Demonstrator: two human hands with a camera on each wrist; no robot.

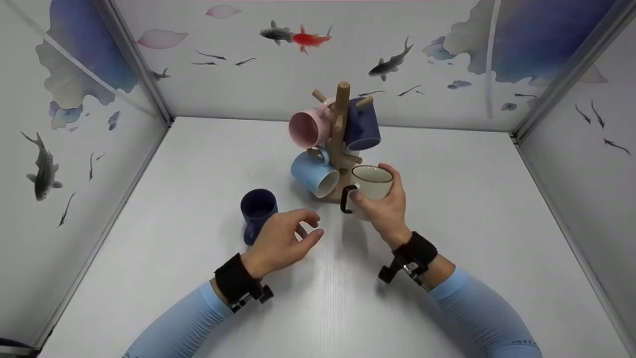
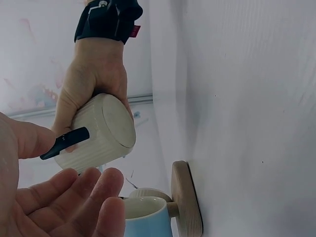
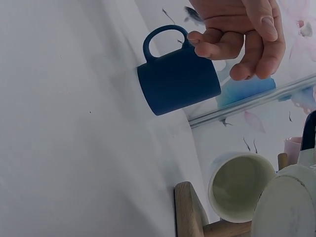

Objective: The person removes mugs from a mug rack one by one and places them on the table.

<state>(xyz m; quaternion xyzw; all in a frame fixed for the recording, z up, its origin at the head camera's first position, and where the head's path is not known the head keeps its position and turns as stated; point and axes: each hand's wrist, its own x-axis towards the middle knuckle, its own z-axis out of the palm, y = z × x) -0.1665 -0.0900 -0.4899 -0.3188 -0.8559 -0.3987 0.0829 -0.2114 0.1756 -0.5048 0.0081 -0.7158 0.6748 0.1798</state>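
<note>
My right hand (image 1: 387, 211) grips a white mug (image 1: 368, 186) with a black rim and black handle, thumb beside the handle. It holds the mug just right of a wooden mug rack (image 1: 340, 129), over the table. In the left wrist view the ribbed side and base of this white mug (image 2: 101, 131) face the camera. My left hand (image 1: 283, 241) is empty, its fingers loosely bent, left of the held mug. Behind that hand a dark blue mug (image 1: 258, 204) stands upright on the table; the hand overlaps it in the head view.
On the rack hang a pink mug (image 1: 309, 127), another dark blue mug (image 1: 362, 127) and a light blue mug (image 1: 315, 173). A pale ribbed mug (image 2: 148, 192) shows partly behind the light blue one. Printed wall panels (image 1: 208, 94) enclose the white table (image 1: 472, 199) at back and sides.
</note>
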